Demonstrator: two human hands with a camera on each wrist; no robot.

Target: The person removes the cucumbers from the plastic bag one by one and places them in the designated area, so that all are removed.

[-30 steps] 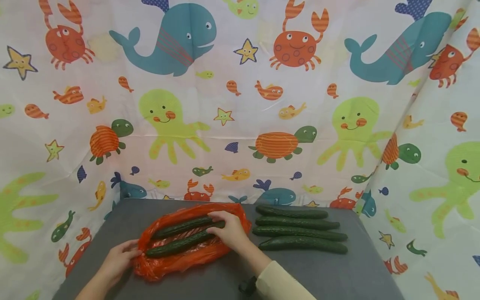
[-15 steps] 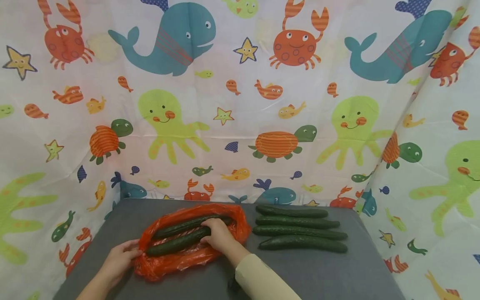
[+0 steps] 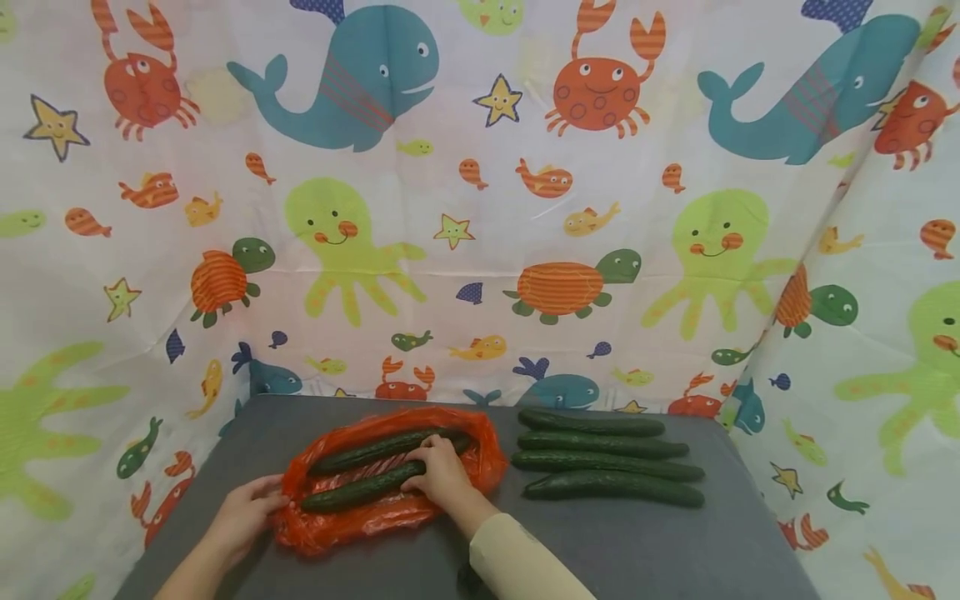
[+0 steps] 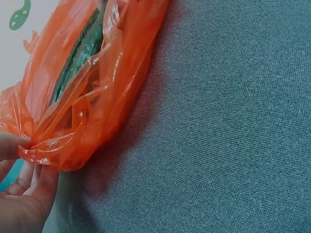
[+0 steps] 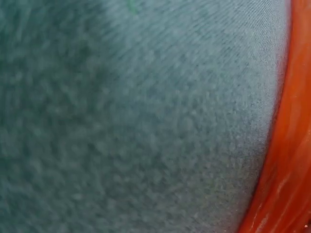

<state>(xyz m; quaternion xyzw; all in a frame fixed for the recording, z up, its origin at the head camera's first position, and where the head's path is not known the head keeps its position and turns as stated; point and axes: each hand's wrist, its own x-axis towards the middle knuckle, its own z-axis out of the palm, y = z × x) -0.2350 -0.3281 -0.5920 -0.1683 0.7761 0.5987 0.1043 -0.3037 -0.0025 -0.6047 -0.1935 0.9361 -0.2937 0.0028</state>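
An orange plastic bag (image 3: pixel 491 450) lies spread open in the head view, with two cucumbers lengthwise inside it. My left hand (image 3: pixel 243 517) pinches the bag's gathered left end; the left wrist view shows the thumb and fingers on either side of the crinkled film (image 4: pixel 53 153). Over the right part of the nearer cucumber (image 3: pixel 352 492) is my right hand (image 3: pixel 442 479), its fingers and thumb holding it and covering that end. The farther cucumber (image 3: pixel 360 455) lies just behind. Only the bag's edge (image 5: pixel 286 145) and tabletop appear in the right wrist view, without the hand.
Several more cucumbers (image 3: pixel 615 461) lie side by side in a row on the grey table (image 3: pixel 622 550), right of the bag. A curtain (image 3: pixel 480 208) printed with sea animals hangs behind the table and along both sides.
My right hand has moved from across the right ends of both cucumbers down and left onto the nearer one. The left hand stays at the bag's end. The head view has shifted slightly.
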